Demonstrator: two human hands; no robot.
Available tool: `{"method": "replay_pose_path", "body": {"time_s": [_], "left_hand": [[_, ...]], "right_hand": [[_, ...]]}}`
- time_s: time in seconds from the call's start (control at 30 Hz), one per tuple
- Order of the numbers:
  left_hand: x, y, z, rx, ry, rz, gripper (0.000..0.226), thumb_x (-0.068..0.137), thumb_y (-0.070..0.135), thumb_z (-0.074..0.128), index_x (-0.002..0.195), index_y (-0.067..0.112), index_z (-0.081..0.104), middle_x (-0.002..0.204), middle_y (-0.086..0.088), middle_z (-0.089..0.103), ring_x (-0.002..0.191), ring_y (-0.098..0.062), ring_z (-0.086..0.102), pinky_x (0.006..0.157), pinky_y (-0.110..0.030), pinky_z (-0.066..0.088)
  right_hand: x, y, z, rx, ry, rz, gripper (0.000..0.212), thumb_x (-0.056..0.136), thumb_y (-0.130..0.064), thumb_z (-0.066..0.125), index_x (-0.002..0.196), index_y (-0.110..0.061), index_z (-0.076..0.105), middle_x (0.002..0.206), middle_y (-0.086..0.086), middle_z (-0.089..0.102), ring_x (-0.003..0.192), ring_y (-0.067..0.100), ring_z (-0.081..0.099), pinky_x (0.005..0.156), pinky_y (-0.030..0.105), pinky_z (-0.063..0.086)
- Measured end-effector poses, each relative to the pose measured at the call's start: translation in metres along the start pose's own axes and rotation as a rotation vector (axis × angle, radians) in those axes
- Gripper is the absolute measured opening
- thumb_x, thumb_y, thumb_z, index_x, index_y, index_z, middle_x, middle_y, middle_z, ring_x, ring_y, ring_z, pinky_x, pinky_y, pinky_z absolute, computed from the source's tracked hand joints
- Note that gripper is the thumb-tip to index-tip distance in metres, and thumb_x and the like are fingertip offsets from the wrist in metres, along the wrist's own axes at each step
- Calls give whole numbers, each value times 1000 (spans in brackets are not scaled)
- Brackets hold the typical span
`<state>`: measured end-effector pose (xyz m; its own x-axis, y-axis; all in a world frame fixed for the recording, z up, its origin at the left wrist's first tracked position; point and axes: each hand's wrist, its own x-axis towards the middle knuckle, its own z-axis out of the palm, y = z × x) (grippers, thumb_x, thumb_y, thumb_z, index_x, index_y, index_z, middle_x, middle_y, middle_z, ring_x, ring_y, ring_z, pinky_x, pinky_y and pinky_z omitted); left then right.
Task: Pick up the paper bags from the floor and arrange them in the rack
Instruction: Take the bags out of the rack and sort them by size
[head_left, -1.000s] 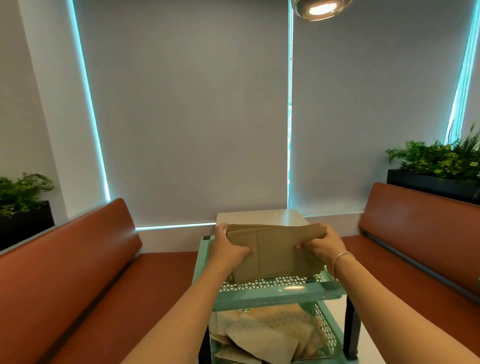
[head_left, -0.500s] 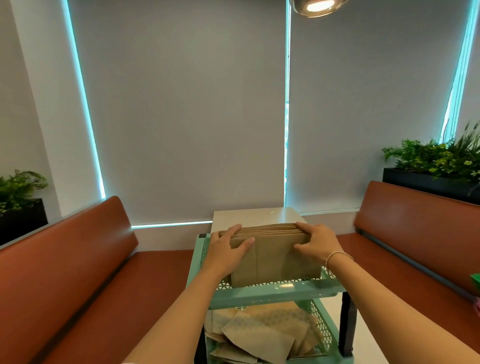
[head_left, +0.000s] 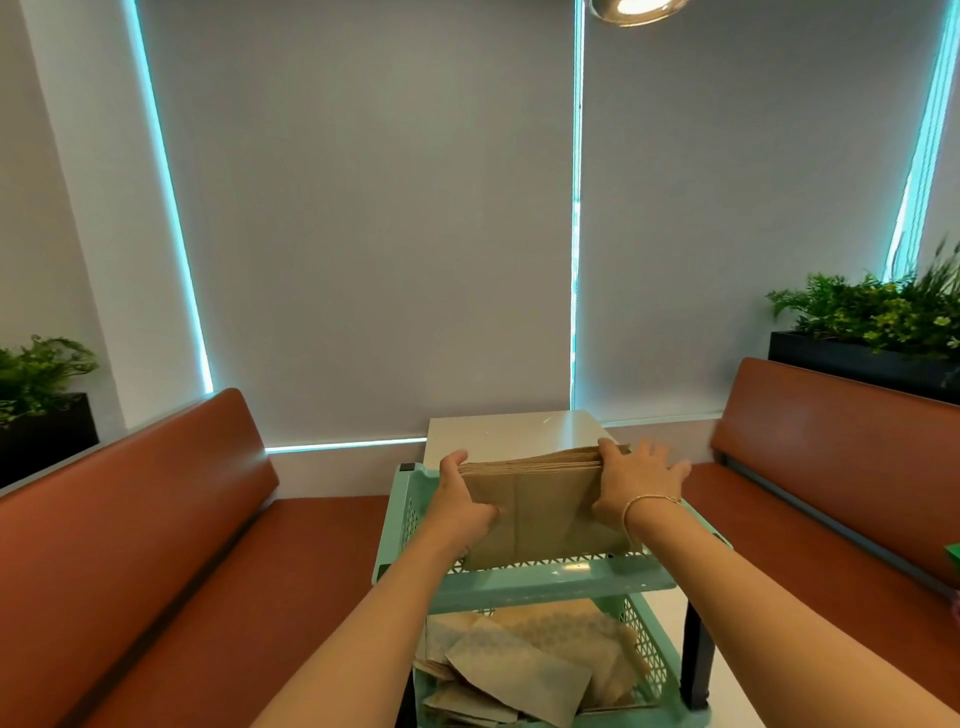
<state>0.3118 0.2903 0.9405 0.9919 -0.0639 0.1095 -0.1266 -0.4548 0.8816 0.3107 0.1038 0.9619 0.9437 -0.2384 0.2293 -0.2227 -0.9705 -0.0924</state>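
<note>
- Here, at lower centre of the frame, a stack of bags (head_left: 540, 506) stands in the top tier of a green rack (head_left: 550, 582).
- The left hand (head_left: 460, 512) grips the stack's left edge, thumb across the front.
- The right hand (head_left: 631, 486) presses the right edge, fingers spread, thumb on top.
- More bags (head_left: 519, 670) lie jumbled in the lower tier.

Evenly lit, moderately bright. Ceiling lamp (head_left: 638, 7) overexposed at top edge. Cyan daylight leaking along blinds (head_left: 363, 218) edges. Wide-angle bowing at frame borders. Slight softness throughout.
</note>
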Motion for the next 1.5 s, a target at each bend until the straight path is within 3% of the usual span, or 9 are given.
{"method": "replay_pose_path", "body": {"time_s": [0.13,0.27,0.47,0.53,0.63,0.83,0.97,1.17,1.5], "left_hand": [[2,-3,5,-71,4,-27,74,87,7,65,141,24,17,133,-7,46,101,-14,48,69,-17,46],[3,-5,8,-69,5,-37,63,87,7,63,135,21,23,127,-8,47,109,-18,48,91,-29,49],[6,-5,-5,-44,20,-79,60,87,7,64,133,15,28,126,-8,51,113,-20,48,93,-28,43],[8,-5,-8,-54,24,-109,62,86,6,65,134,14,28,126,-9,50,117,-23,48,99,-33,44],[9,-5,-8,-83,39,-144,61,86,5,65,134,13,29,127,-10,50,119,-25,48,101,-36,44],[13,-6,-5,-170,77,-223,62,87,1,62,137,15,29,128,-10,51,117,-25,49,100,-38,45],[12,-4,1,-143,12,-303,65,94,5,52,147,13,14,143,-13,38,131,-30,38,106,-36,36],[19,-2,-1,-72,4,-253,62,90,6,60,142,14,26,138,-10,45,128,-28,42,108,-44,37],[15,-16,2,5,-130,-363,60,86,2,62,139,9,36,135,-8,50,125,-28,45,107,-39,37]], "right_hand": [[0,-20,0,-161,74,-211,60,84,-28,60,137,-19,33,154,17,11,143,39,0,113,58,0],[-5,-38,2,-63,41,-379,43,86,-19,56,125,-18,40,123,5,52,126,27,40,113,61,0],[10,-3,-8,-96,-23,-229,29,90,-7,47,115,-19,54,112,4,62,110,25,55,110,55,26],[16,12,-8,54,-61,-185,25,87,-7,52,108,-16,60,108,5,63,101,24,57,98,38,44],[19,22,-6,364,-69,-74,25,79,-1,60,101,-12,65,100,7,62,89,20,52,82,26,46],[12,15,17,1008,-120,222,45,84,3,54,127,-9,44,118,14,54,109,30,52,101,44,44],[7,5,26,945,-191,268,33,92,-3,47,125,-6,43,105,11,51,97,25,49,96,40,43],[18,6,19,832,-69,254,33,91,-2,45,125,0,46,119,20,55,107,33,52,91,37,42],[18,11,27,662,-278,277,20,93,-7,49,113,-5,53,98,10,48,89,19,45,83,27,41]]}}
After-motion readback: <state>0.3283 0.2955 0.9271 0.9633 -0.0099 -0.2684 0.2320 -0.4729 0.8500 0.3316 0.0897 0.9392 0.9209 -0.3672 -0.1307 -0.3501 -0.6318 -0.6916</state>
